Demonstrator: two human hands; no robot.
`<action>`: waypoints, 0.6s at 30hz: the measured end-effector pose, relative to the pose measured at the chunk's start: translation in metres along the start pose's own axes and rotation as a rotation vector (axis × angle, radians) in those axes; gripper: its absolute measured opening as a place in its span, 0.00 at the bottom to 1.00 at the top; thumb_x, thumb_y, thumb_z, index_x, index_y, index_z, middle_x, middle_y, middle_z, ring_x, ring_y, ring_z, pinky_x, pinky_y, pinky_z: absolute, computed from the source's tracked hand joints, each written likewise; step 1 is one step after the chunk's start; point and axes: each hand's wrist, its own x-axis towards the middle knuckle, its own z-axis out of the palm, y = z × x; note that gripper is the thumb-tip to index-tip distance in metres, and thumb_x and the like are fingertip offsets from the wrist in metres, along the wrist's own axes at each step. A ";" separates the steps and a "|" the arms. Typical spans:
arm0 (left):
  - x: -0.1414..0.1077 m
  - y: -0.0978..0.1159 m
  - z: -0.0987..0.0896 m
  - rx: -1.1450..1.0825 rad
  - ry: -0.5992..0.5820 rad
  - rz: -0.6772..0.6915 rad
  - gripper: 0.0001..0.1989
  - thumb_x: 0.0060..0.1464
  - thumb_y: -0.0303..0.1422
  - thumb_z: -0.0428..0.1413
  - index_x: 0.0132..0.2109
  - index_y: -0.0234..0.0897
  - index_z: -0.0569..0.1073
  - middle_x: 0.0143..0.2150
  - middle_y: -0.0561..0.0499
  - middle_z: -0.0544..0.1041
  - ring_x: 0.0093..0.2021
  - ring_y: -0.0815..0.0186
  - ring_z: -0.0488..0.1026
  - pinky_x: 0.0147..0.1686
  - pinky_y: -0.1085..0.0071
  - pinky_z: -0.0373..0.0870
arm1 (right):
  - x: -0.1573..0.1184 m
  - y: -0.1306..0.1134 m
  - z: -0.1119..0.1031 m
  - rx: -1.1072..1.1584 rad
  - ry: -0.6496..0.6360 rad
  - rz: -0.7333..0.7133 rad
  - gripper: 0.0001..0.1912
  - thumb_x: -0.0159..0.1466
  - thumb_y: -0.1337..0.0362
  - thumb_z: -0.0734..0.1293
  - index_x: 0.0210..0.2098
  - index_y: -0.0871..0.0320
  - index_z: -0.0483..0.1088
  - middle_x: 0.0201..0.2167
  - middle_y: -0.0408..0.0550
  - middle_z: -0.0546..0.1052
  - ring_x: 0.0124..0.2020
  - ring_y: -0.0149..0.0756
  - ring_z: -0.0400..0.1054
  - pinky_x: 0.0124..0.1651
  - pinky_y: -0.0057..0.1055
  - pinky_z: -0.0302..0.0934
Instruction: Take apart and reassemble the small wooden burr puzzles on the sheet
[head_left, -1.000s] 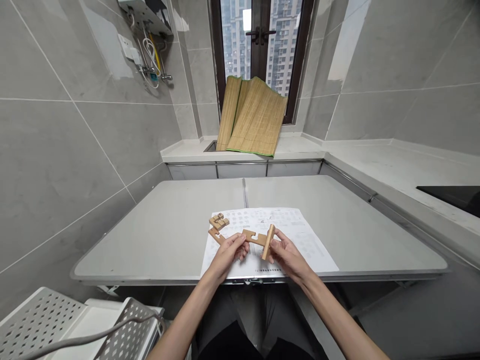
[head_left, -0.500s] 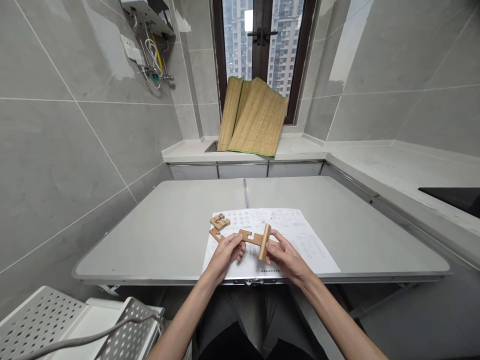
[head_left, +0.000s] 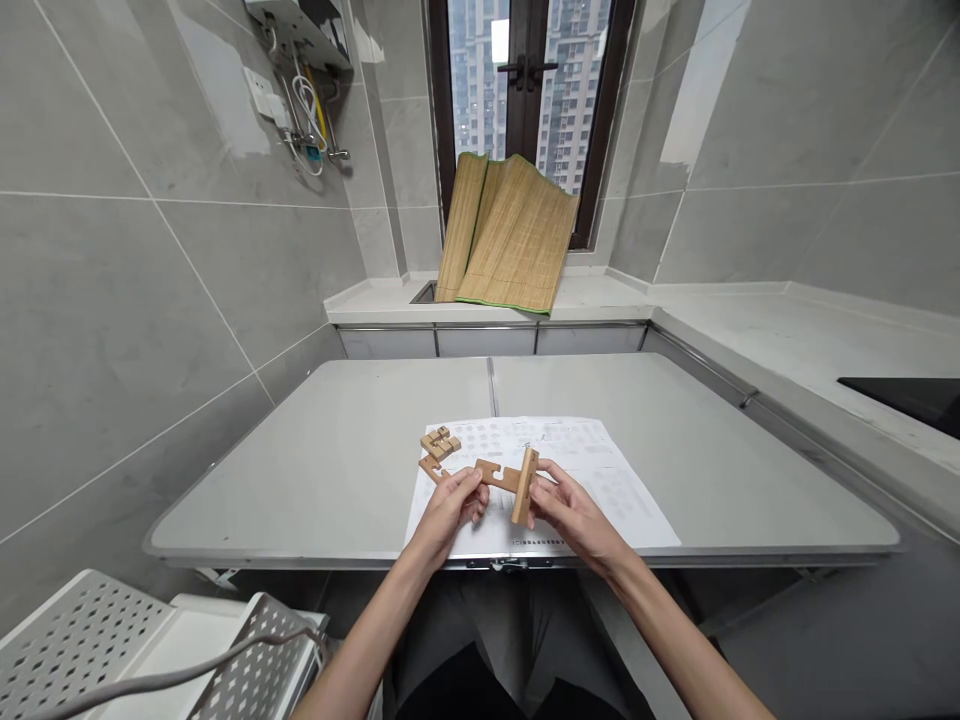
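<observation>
My left hand [head_left: 456, 502] pinches the left end of a flat, notched wooden piece [head_left: 498, 474], above a printed paper sheet [head_left: 600, 500]. My right hand [head_left: 561, 500] is closed on a longer wooden bar [head_left: 526, 486], which stands nearly upright across the right end of the notched piece. Whether the two pieces are joined is hidden. Several small wooden blocks [head_left: 440, 443] sit at the sheet's upper left corner, and another notched piece [head_left: 432, 468] lies just below them, near my left fingers.
The sheet rests on a pale folding table [head_left: 300, 460]. Behind it, a bamboo mat [head_left: 517, 240] leans on the white counter [head_left: 600, 290] by the window. A white perforated rack [head_left: 82, 640] with a grey hose stands at lower left.
The wooden bar has shifted slightly left and turned a little in my right hand, so holes along its face now show. My left hand has stayed nearly still.
</observation>
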 end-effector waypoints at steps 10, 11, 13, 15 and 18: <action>0.001 -0.003 0.001 -0.030 0.012 -0.001 0.24 0.51 0.50 0.68 0.32 0.36 0.69 0.26 0.55 0.69 0.24 0.73 0.63 0.24 0.76 0.59 | -0.003 -0.005 0.008 -0.052 0.043 -0.019 0.21 0.65 0.47 0.74 0.51 0.50 0.70 0.47 0.49 0.79 0.41 0.40 0.71 0.42 0.34 0.66; 0.000 -0.002 0.001 -0.029 0.015 0.002 0.24 0.52 0.50 0.68 0.31 0.36 0.68 0.26 0.55 0.68 0.24 0.73 0.63 0.24 0.75 0.59 | -0.003 -0.005 0.009 -0.047 0.055 -0.017 0.22 0.65 0.48 0.75 0.51 0.50 0.70 0.48 0.49 0.79 0.42 0.41 0.71 0.42 0.34 0.66; 0.000 -0.001 0.002 -0.017 0.020 0.010 0.23 0.52 0.49 0.67 0.32 0.36 0.68 0.26 0.55 0.68 0.24 0.72 0.63 0.25 0.75 0.59 | -0.004 -0.003 0.009 -0.027 0.063 -0.002 0.21 0.64 0.48 0.75 0.51 0.50 0.70 0.47 0.49 0.79 0.43 0.41 0.71 0.44 0.34 0.66; -0.001 0.000 0.003 0.004 0.031 0.022 0.22 0.52 0.49 0.67 0.32 0.37 0.68 0.26 0.55 0.68 0.24 0.71 0.63 0.25 0.74 0.60 | -0.005 -0.002 0.010 0.003 0.065 0.021 0.20 0.65 0.49 0.75 0.50 0.50 0.71 0.44 0.47 0.78 0.40 0.40 0.71 0.43 0.33 0.65; 0.000 0.003 -0.003 0.043 0.094 0.072 0.24 0.53 0.52 0.64 0.32 0.38 0.65 0.26 0.56 0.66 0.25 0.71 0.63 0.24 0.74 0.58 | -0.007 -0.002 0.008 0.088 0.082 0.021 0.17 0.65 0.50 0.74 0.46 0.51 0.71 0.35 0.43 0.74 0.31 0.36 0.68 0.38 0.33 0.64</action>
